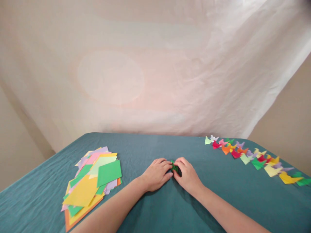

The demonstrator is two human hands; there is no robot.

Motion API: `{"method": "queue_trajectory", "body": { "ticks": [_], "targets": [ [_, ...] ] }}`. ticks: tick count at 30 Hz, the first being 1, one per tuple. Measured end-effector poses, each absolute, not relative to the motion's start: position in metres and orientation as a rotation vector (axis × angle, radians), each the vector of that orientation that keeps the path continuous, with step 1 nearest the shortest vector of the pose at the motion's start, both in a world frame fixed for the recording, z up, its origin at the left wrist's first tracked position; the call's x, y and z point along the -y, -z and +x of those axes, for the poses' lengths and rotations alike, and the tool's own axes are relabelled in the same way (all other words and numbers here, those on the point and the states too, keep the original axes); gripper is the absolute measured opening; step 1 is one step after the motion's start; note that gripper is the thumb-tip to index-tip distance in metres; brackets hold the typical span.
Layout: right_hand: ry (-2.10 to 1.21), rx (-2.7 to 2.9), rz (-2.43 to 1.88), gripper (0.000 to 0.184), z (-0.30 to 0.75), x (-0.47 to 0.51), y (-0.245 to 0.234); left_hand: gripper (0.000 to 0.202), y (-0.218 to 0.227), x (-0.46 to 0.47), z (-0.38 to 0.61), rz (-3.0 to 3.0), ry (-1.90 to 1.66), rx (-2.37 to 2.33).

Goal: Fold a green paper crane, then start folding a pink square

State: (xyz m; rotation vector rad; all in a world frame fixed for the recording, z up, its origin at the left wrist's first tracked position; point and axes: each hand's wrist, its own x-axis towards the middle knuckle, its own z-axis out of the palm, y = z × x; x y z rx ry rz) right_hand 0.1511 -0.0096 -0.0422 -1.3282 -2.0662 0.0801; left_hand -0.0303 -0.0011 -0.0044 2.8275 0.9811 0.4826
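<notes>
My left hand [156,173] and my right hand [187,175] rest close together on the teal tablecloth [150,207], near the table's middle. Both hands pinch a small piece of folded green paper [174,166] between their fingertips. Only a little of the paper shows between the fingers; most of it is hidden. Both forearms reach in from the bottom edge of the view.
A loose stack of coloured paper squares [93,179] lies at the left. Along the right side runs a row of several folded paper birds [252,157] in many colours. A pale cloth backdrop [155,71] hangs behind the table's far edge.
</notes>
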Motion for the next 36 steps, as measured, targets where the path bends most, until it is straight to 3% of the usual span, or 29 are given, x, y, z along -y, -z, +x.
{"method": "queue_trajectory", "body": {
  "ticks": [36],
  "targets": [
    [0.158,2.344,-1.343,0.022,0.149,0.027,0.031,0.031,0.01,0.002,-0.038,2.893,-0.525,-1.023]
  ]
}}
